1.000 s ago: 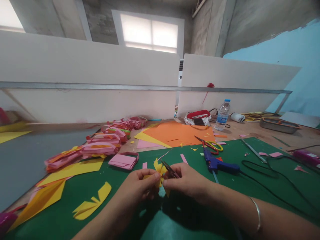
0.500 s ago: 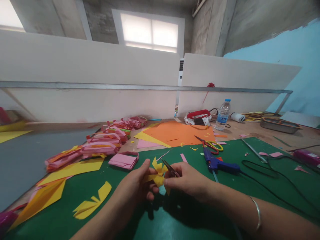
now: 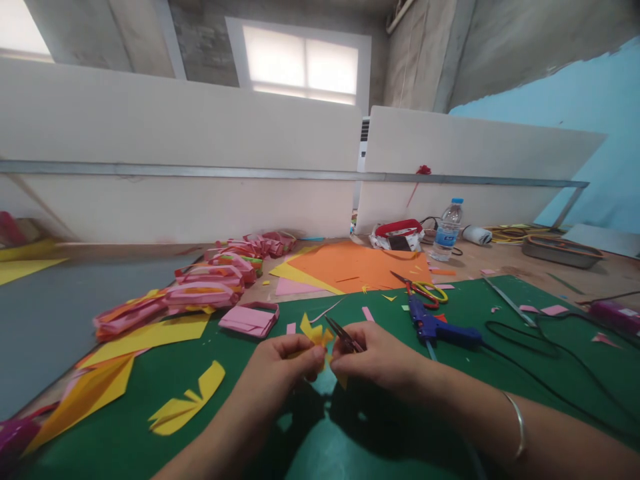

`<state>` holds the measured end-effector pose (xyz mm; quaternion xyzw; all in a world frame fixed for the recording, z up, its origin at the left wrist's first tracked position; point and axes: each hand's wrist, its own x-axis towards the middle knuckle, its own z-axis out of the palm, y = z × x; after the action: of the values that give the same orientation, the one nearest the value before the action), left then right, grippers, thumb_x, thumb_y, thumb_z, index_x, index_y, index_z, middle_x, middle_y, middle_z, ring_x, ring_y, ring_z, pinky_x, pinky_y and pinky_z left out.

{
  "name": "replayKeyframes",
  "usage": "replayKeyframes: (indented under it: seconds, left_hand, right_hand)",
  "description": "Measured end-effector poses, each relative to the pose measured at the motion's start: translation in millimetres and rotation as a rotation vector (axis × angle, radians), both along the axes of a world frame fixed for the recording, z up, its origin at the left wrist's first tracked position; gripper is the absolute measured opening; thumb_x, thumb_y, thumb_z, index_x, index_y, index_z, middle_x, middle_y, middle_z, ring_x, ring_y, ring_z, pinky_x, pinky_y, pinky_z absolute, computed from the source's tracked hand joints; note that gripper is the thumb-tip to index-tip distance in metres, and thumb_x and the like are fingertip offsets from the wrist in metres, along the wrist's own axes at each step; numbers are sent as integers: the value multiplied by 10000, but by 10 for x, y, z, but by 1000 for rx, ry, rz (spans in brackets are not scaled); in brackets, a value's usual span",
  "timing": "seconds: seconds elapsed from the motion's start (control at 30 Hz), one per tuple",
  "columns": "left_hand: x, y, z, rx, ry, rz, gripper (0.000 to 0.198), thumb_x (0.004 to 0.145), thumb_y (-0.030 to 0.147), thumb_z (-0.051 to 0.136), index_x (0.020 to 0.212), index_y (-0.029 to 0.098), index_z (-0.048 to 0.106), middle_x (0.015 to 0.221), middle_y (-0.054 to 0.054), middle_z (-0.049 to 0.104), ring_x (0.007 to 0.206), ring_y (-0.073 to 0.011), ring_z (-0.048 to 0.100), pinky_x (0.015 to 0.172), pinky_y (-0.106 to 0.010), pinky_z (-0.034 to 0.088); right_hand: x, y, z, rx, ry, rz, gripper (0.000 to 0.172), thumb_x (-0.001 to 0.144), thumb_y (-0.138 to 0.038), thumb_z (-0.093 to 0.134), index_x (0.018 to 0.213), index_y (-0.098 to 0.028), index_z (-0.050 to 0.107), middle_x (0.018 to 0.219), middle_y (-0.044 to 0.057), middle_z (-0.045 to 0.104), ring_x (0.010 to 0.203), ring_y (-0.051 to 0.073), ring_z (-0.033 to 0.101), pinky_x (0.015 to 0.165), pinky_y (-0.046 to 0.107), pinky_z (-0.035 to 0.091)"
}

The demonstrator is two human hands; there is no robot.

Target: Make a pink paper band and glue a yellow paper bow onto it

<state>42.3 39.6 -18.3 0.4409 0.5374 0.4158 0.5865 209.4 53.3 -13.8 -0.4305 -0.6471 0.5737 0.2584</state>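
My left hand (image 3: 287, 367) pinches a cut yellow paper piece (image 3: 313, 330), thumb laid over its middle and the other fingers partly hidden behind it. My right hand (image 3: 367, 350) is closed around a dark, pointed metal tool (image 3: 344, 333), tweezers or small scissors; I cannot tell which. Its tip points up and left, close to the yellow paper. More yellow shows beneath the right fingers. On the green mat (image 3: 320, 453), left of my left forearm, lies another cut yellow paper shape (image 3: 189, 405). Beyond my left hand sits a small folded pink paper bag (image 3: 249, 319).
A blue glue gun (image 3: 440, 328) lies right of my right hand, its cord trailing rightward. Scissors (image 3: 425, 292) with red and yellow handles rest behind it. Pink paper bags (image 3: 205, 287) line the left, orange sheets (image 3: 360, 263) the back. A water bottle (image 3: 447, 230) stands farther off.
My left thumb has come down over the middle of the yellow paper, which has turned and is now more covered. The right hand stays nearly in place with the tool.
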Motion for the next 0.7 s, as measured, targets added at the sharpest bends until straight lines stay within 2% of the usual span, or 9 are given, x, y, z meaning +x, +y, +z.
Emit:
replayKeyframes:
  seconds: [0.1, 0.17, 0.27, 0.33, 0.47, 0.57, 0.7]
  left_hand:
    - [-72, 45, 38, -1, -44, 52, 246, 632, 354, 708, 615, 148, 575, 485, 43, 507, 421, -48, 402, 417, -155, 307]
    - [-101, 56, 69, -11, -62, 54, 210, 666, 323, 691, 645, 140, 591, 507, 38, 516, 428, -42, 412, 424, -146, 327]
    - [-71, 20, 108, -47, -93, 31, 120, 716, 240, 648, 682, 130, 612, 521, 24, 529, 427, -44, 431, 421, -143, 346]
    - [-22, -24, 128, -78, -123, 13, 39, 723, 159, 626, 705, 124, 628, 562, 4, 556, 468, -50, 474, 452, -140, 384]
    - [35, -83, 158, -144, -208, -22, 58, 727, 88, 601, 713, 121, 646, 593, -16, 581, 510, -58, 519, 502, -142, 430]
    - [32, -92, 173, -147, -234, -2, 48, 732, 116, 609, 697, 124, 641, 604, -12, 578, 528, -70, 540, 505, -154, 440]
    - [21, -89, 152, -139, -182, -2, 104, 762, 224, 596, 714, 134, 612, 572, -1, 575, 477, -63, 508, 474, -158, 402]
  right_hand:
    - [26, 43, -4, 19, -88, 18, 39, 651, -128, 593, 657, -135, 556, 534, -51, 450, 496, 68, 396, 465, 187, 288]
    - [74, 121, -11, 173, -172, -69, 37, 672, -138, 571, 702, -132, 593, 554, -42, 453, 518, 79, 404, 484, 192, 305]
    - [191, 289, -9, 514, -297, -320, 274, 646, -73, 538, 894, -147, 627, 701, -1, 509, 658, 128, 448, 603, 231, 357]
    - [268, 385, -1, 620, -332, -416, 398, 622, -34, 519, 992, -151, 608, 835, 41, 522, 785, 170, 454, 706, 270, 363]
    - [303, 433, -2, 618, -323, -399, 307, 631, -39, 516, 905, -127, 621, 858, 66, 538, 835, 193, 472, 745, 285, 364]
    - [238, 376, -22, 532, -277, -282, 235, 689, -85, 507, 888, -138, 622, 751, 26, 573, 707, 150, 501, 648, 247, 386]
    - [148, 267, -2, 379, -182, -174, 186, 759, -148, 490, 905, -131, 604, 637, -17, 545, 570, 99, 465, 532, 204, 360]
